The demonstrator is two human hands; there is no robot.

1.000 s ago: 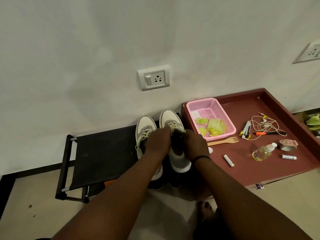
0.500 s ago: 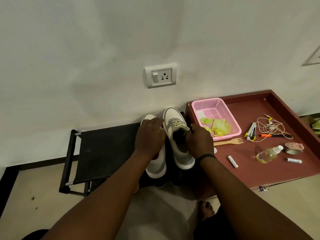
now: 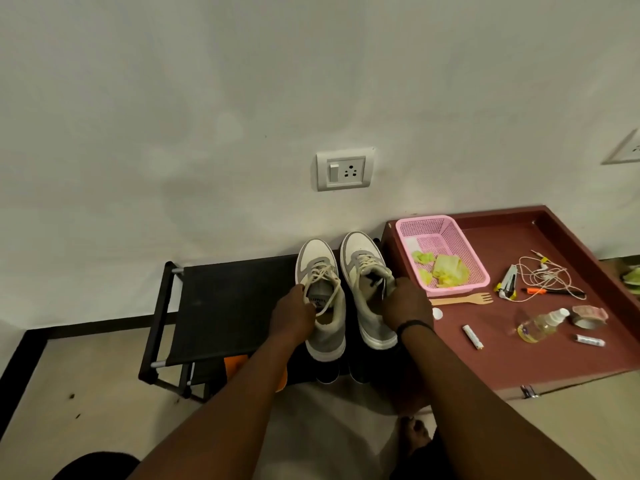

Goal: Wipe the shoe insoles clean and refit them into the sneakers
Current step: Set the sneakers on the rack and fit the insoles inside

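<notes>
Two white and grey sneakers stand side by side on a black shoe rack (image 3: 225,303), toes toward the wall. My left hand (image 3: 291,317) grips the left side of the collar of the left sneaker (image 3: 320,271). My right hand (image 3: 407,304) grips the right edge of the opening of the right sneaker (image 3: 363,258). The left sneaker's tongue label shows, with a pale lining in the opening behind it. Whether insoles sit inside either shoe is hidden.
A maroon tray table (image 3: 519,358) stands right of the rack. It bears a pink basket (image 3: 440,254) with yellow-green wipes, a wooden fork (image 3: 464,299), a spray bottle (image 3: 540,323), earphones (image 3: 543,275), tape and markers. A wall socket (image 3: 345,169) is above. My foot (image 3: 414,433) is on the floor.
My left hand slid off the top of the left sneaker to its left side, uncovering the laces and tongue. My right hand stayed on the right sneaker. The view shifted slightly.
</notes>
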